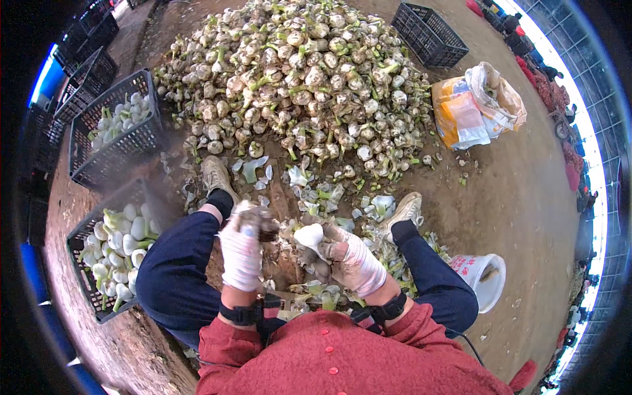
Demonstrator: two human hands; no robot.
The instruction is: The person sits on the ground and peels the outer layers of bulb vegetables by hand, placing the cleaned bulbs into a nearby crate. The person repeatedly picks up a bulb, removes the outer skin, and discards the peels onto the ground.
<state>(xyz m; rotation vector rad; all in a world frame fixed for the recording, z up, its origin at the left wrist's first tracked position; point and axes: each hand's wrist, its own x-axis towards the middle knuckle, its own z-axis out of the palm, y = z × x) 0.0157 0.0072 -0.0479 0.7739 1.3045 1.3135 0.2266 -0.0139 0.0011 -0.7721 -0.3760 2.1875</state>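
My right hand (353,259), in a soiled white knit glove, holds a peeled white garlic bulb (310,236) with its stem pointing down. My left hand (242,249), gloved the same way, is raised just left of the bulb and apart from it. Its fingers are blurred and dark with dirt, so whether they hold anything is unclear. Below both hands, torn garlic skins (321,197) litter the ground between my shoes. Beyond them rises a large heap of unpeeled garlic bulbs (296,84) with short green stems.
At my left are a black plastic crate (79,276) of cleaned garlic and another crate (116,153) partly filled. A black crate (429,37) stands behind the heap. On the right are a woven sack (459,116) and a white bucket (496,291) bearing red writing.
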